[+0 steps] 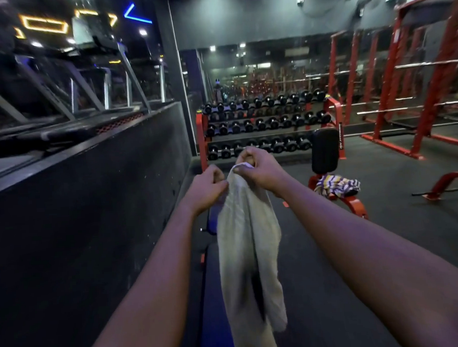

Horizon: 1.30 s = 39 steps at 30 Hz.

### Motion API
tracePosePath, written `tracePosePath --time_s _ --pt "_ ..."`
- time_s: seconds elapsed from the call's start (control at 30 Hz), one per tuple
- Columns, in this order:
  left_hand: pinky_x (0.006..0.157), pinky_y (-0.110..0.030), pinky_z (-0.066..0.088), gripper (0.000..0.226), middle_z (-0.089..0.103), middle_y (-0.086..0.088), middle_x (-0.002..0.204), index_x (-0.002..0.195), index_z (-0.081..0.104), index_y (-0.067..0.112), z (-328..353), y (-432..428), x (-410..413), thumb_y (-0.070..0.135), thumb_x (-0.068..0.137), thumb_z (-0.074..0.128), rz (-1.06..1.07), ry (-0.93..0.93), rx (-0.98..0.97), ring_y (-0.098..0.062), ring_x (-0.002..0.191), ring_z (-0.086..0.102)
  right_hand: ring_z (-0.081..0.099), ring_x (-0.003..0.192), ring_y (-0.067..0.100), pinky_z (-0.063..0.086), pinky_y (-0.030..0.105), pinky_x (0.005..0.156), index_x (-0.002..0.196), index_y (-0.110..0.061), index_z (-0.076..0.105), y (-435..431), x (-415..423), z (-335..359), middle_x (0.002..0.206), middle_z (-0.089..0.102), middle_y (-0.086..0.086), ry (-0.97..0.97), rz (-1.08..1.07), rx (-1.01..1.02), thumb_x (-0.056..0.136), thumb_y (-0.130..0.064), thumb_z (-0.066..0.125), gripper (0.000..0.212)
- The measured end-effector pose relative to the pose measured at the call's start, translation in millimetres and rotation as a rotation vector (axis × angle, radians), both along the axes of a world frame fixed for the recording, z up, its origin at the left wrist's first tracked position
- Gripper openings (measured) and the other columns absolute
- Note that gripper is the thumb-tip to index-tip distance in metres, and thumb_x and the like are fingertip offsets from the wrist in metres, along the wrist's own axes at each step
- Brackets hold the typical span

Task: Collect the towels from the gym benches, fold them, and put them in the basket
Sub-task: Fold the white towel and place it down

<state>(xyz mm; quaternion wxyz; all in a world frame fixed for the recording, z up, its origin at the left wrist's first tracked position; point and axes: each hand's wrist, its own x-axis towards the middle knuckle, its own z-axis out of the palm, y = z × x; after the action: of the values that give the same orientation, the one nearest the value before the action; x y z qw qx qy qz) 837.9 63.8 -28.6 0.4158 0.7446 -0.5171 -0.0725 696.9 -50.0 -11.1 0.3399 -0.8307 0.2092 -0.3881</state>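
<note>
Count log, head view.

Hands: 2, left hand (206, 186) and right hand (259, 169).

Towels: 2. One beige towel (247, 238), pinched at its top by both hands; one striped towel (337, 185), lying on a bench.

Benches: 2 certain. One red-framed bench (324, 153) under the striped towel; one dark bench (215, 305) below the beige towel. A further red frame (448, 183) at the right edge, kind unclear.

Dumbbell rack (200, 138): 1, with 3 loaded shelves. Dumbbells: dozens, too blurred for an exact count.

Treadmills (63, 123): at least 2.

Red lifting frames (391, 74): several, and mirror reflections prevent a firm count.
</note>
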Motion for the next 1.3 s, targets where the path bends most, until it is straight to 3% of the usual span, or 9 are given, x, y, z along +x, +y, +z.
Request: tracePosePath --time_s 0.13,0.37,0.47,0.67,0.87,1.03,1.13,1.2,1.3 --pt "0.067 -0.027 0.056 0.01 0.069 -0.006 0.081 0.089 0.054 0.013 17 -7 -8 0.004 0.089 0.059 -0.17 0.0 -0.087 -0.014 0.07 0.069 0.05 0.055 -0.006 0.038 0.013 0.056 0.081 -0.012 0.062 -3 3 16 0.066 0.059 -0.01 -0.143 0.002 -0.016 0.073 -0.014 0.083 0.022" --pt "0.069 -0.018 0.047 0.014 0.065 0.005 0.092 0.105 0.053 0.026 29 -15 -17 0.02 0.095 0.06 -0.294 0.066 0.003 -0.007 0.082 0.064 0.05 0.066 0.009 0.043 0.024 0.061 0.095 -0.006 0.051 -15 -4 8 0.074 0.054 -0.004 -0.169 0.025 0.072 0.085 -0.013 0.072 0.024" --pt "0.054 -0.011 0.039 0.019 0.056 0.009 0.075 0.08 0.049 0.027 33 -21 -18 0.024 0.097 0.056 -0.163 -0.163 -0.035 -0.005 0.067 0.053 0.056 0.07 0.009 0.048 0.028 0.065 0.102 -0.004 0.049 -19 -6 3 0.078 0.059 0.0 -0.197 0.022 0.167 0.082 -0.017 0.077 0.038" --pt "0.048 -0.01 0.031 0.012 0.052 0.008 0.071 0.089 0.047 0.016 49 -27 -7 0.02 0.099 0.052 0.054 -0.242 -0.303 0.0 0.063 0.049 0.071 0.088 0.029 0.058 0.049 0.08 0.102 -0.01 0.067 -26 -12 -23 0.097 0.074 0.012 0.102 0.148 0.277 0.082 -0.014 0.075 0.022" --pt "0.049 -0.013 0.036 0.018 0.058 0.0 0.068 0.083 0.051 0.02 54 -19 22 0.028 0.098 0.055 0.136 -0.238 -0.378 -0.008 0.058 0.05 0.066 0.08 0.018 0.055 0.03 0.072 0.083 -0.018 0.072 -43 -13 -1 0.083 0.071 0.001 0.051 -0.213 0.137 0.084 -0.019 0.07 0.002" --pt "0.053 -0.009 0.034 0.016 0.06 0.008 0.072 0.083 0.061 0.019 60 -26 21 0.029 0.096 0.059 -0.011 -0.301 -0.254 -0.004 0.065 0.053 0.069 0.086 0.008 0.058 0.023 0.08 0.109 -0.019 0.07 -28 3 29 0.097 0.073 -0.004 -0.066 0.055 0.117 0.077 -0.021 0.081 0.034" --pt "0.054 -0.013 0.034 0.018 0.062 0.003 0.076 0.083 0.061 0.013 61 -28 22 0.028 0.095 0.06 -0.039 -0.334 -0.225 -0.01 0.067 0.055 0.066 0.07 0.009 0.06 0.031 0.063 0.093 -0.017 0.074 -20 15 46 0.081 0.072 -0.003 -0.083 0.05 0.01 0.08 -0.023 0.079 0.015" --pt "0.052 -0.012 0.036 0.016 0.06 0.006 0.076 0.085 0.06 0.015 54 -25 23 0.028 0.095 0.06 -0.047 -0.275 -0.176 -0.006 0.066 0.054 0.065 0.071 0.007 0.059 0.035 0.073 0.086 -0.016 0.075 -21 18 57 0.078 0.071 -0.004 -0.105 -0.049 -0.071 0.083 -0.017 0.075 0.003" --pt "0.052 -0.012 0.042 0.016 0.061 0.006 0.077 0.083 0.058 0.019 28 -19 24 0.026 0.098 0.056 -0.136 -0.085 -0.052 -0.008 0.068 0.058 0.061 0.073 0.005 0.051 0.017 0.066 0.091 -0.012 0.073 -24 19 70 0.085 0.068 -0.003 -0.158 -0.183 -0.084 0.09 -0.015 0.067 0.006"
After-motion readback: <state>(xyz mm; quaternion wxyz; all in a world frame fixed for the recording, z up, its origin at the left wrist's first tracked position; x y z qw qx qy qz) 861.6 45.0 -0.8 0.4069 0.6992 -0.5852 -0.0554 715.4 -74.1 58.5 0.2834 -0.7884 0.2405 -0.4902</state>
